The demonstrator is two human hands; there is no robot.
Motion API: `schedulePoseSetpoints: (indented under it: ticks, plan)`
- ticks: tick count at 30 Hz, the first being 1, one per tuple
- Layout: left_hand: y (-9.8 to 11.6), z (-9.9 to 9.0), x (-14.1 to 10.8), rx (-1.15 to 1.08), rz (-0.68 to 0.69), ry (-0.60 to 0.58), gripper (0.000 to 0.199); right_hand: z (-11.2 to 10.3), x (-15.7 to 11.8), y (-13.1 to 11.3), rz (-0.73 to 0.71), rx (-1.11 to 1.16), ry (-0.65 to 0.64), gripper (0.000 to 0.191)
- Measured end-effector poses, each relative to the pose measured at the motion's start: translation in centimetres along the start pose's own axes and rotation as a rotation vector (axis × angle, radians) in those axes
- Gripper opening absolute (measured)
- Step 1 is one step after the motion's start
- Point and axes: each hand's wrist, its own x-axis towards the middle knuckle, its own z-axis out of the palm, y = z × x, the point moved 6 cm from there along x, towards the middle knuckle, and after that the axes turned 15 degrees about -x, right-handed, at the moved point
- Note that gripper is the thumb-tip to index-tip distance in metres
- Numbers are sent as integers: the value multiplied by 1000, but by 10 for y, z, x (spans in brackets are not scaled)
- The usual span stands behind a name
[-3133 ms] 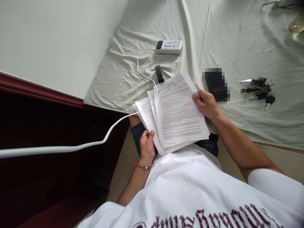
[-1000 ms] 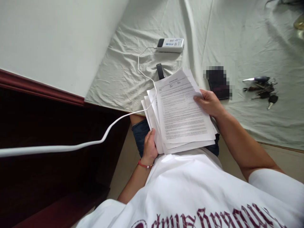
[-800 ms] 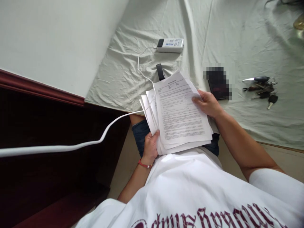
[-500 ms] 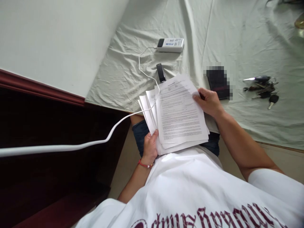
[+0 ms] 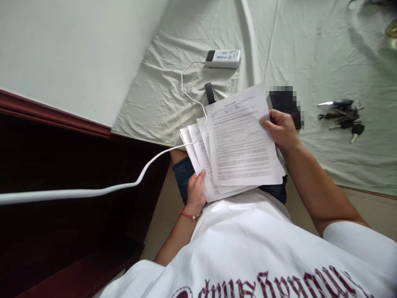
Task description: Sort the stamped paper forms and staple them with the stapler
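My left hand [image 5: 196, 191] is closed on the lower left edge of a fanned stack of printed papers [image 5: 206, 176], thumb on top. With thumb and fingers, my right hand [image 5: 281, 129] pinches the right edge of the top printed sheet [image 5: 242, 145]. That sheet lies over the others, shifted right, so the left margins of the lower ones show. Whether my right fingers hold more than the one sheet, I cannot tell. The papers are above my lap, partly over the edge of the cloth-covered surface.
On the pale green cloth [image 5: 173, 95] lie a white power bank [image 5: 223, 58], a black band-like object [image 5: 210, 93], a dark pixelated object [image 5: 284, 103] and a bunch of keys [image 5: 344, 114]. A white cable [image 5: 124, 187] crosses in front of the papers' left side.
My right hand has moved a little right, carrying the top sheet with it. More of the printed sheets beneath shows at the left. My left hand has stayed in place.
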Motion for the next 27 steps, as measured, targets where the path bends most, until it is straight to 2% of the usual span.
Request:
schedulePoseSetpoints:
  ticks: [7, 12, 20, 23, 27]
  plan:
    - [-1, -2, -1, 8, -9, 10, 46, 3, 0, -1, 14, 59, -20, 12]
    - [-2, -1, -3, -13, -12, -4, 51, 8, -2, -3, 8, 21, -65, 15]
    - [-2, 6, -4, 4, -1, -100, 51, 20, -6, -3, -21, -18, -222, 18]
    - [-2, 4, -3, 17, 9, -84, 52, 19, -7, -4, -58, -136, -208, 23]
    - [-2, 2, -2, 16, 13, -64, 52, 13, -6, -9, -130, -271, -116, 27]
